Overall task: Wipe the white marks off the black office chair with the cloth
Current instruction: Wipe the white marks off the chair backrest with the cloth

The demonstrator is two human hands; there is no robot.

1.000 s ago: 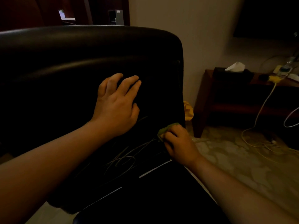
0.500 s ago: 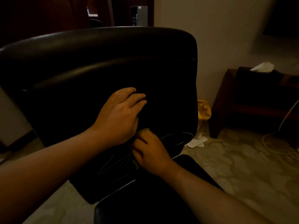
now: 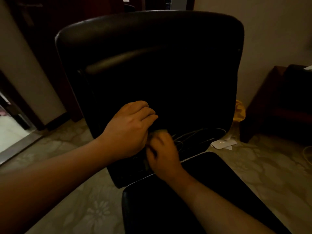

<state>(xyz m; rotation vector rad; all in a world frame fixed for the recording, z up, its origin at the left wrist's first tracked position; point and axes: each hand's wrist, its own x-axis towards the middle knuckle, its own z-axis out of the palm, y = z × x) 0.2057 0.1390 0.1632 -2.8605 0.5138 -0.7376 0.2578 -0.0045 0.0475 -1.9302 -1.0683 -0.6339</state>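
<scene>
The black office chair (image 3: 160,65) faces me, its backrest upright and its seat (image 3: 194,200) below. Thin white marks (image 3: 199,135) loop across the lower right of the backrest. My left hand (image 3: 130,130) presses flat against the lower backrest, fingers together. My right hand (image 3: 162,154) is just below and right of it, motion-blurred, closed over a green cloth (image 3: 160,131) of which only a small edge shows above the knuckles. The two hands touch or nearly touch.
Patterned floor (image 3: 261,166) surrounds the chair. White paper scraps (image 3: 222,143) lie on it right of the backrest, next to a yellow bag (image 3: 239,112). A dark wooden side table (image 3: 278,107) stands at the right wall. A doorway (image 3: 10,125) opens at left.
My right hand with the cloth swept left along the lower backrest, from its right edge to beside my left hand. The marks now show to its right. My left hand slid lower.
</scene>
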